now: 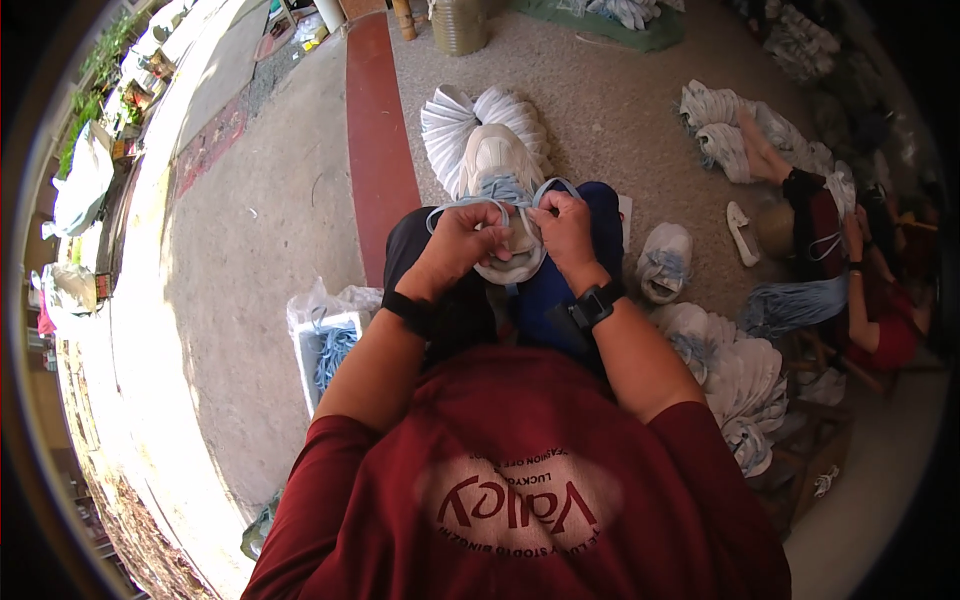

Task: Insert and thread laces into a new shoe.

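A white sneaker (493,150) rests between my knees, toe pointing away from me. Light blue shoelace (503,188) is threaded across its front, with loops standing out to both sides. My left hand (462,240) is closed in a pinch on the lace at the left of the shoe's opening. On the other side, my right hand (568,232) pinches lace between thumb and fingers, just above the shoe's collar. The fingers partly cover the tongue and the lace ends.
Fanned white shoe pieces (450,130) lie beyond the sneaker. A white box (308,362) of blue laces stands at my left. To my right are a single shoe (665,262), a shoe pile (735,375), hanging blue laces (795,305) and a seated person (880,335).
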A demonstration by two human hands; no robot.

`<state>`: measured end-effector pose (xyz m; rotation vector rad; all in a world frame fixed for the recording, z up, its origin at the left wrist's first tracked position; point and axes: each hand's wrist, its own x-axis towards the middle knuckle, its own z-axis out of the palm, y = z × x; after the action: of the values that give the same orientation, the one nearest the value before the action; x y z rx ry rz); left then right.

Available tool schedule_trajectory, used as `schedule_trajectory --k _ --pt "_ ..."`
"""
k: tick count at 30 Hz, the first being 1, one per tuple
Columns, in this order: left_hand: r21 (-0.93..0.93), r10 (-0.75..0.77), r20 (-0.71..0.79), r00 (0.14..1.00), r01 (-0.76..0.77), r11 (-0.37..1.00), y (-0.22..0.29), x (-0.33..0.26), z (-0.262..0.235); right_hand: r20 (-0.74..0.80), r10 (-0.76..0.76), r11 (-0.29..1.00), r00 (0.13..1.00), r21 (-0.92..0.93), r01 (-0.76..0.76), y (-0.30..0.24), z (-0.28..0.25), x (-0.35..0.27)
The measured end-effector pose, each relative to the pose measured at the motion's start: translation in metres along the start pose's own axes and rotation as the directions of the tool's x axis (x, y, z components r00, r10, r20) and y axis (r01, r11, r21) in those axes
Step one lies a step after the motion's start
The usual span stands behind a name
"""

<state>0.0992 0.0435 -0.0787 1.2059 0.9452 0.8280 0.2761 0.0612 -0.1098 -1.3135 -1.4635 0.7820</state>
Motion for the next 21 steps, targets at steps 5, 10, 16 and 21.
schedule_trajectory --k 5,10,16,21 --pt "0.081 -0.026 -0.103 0.994 0.035 0.996 -0.005 0.002 0.009 0.006 -0.011 0.996 1.000 -0.091 0.012 0.007 0.008 -0.003" --pt "0.281 0.052 -0.227 0.973 0.015 0.959 -0.004 0.002 0.023 0.004 -0.209 0.878 0.978 -0.439 0.189 -0.008 0.006 -0.017" --pt "0.677 0.269 -0.159 0.950 -0.093 0.730 -0.010 0.019 0.027 0.017 -0.231 0.902 0.973 -0.370 0.221 -0.006 0.006 -0.025" --pt "0.911 0.373 -0.120 0.920 -0.047 0.409 -0.010 0.030 0.039 -0.041 -0.220 0.939 0.975 -0.279 0.200 -0.005 0.003 -0.024"
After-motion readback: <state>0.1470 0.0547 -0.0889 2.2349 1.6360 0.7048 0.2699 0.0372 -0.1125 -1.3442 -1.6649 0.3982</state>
